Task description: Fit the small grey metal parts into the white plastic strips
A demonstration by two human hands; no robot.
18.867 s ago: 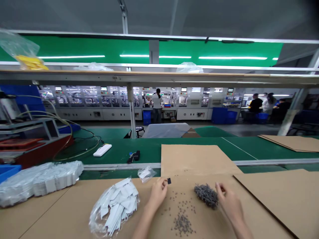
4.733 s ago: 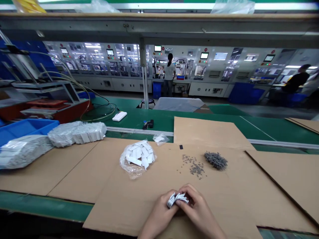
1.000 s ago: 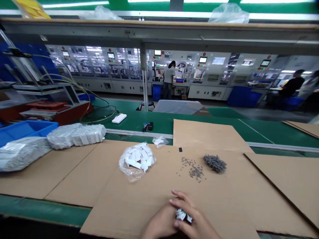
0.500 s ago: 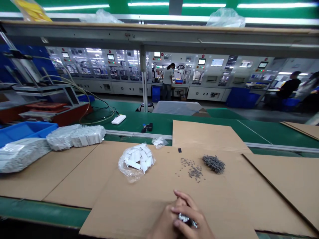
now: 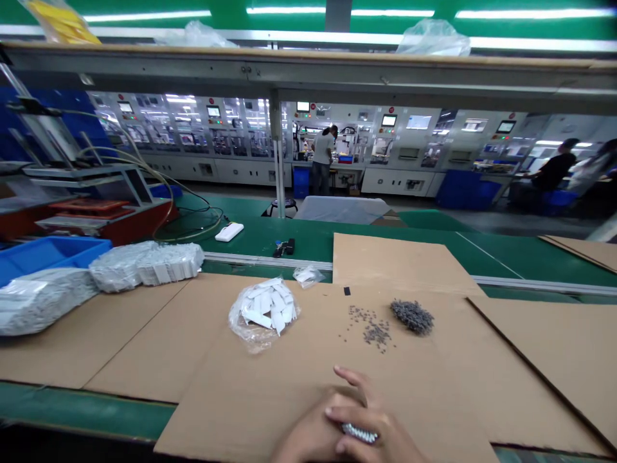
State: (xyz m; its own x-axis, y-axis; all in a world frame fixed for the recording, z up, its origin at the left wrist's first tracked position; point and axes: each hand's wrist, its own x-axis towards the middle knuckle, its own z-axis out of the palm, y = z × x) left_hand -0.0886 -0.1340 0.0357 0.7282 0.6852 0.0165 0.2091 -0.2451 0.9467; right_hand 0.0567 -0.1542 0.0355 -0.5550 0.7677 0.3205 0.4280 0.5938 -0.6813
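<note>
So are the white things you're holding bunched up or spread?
Bunched: the white pieces sit packed side by side in the right hand.

Light strips [image 5: 393, 13]: bright white glare;
Cardboard [image 5: 241, 399]: evenly lit;
Table's front edge [image 5: 110, 413]: dark shadow below;
Machines [image 5: 255, 175]: soft, slightly blurred

Blue bin [image 5: 80, 248] at left; white block [image 5: 229, 232] on green bench [image 5: 260, 230]; stool [image 5: 290, 203] beyond.

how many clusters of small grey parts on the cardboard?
2. A dense heap and, just left of it, a loose scatter. The left hand and right hand cover some cardboard, so stray parts there could be hidden.
</note>
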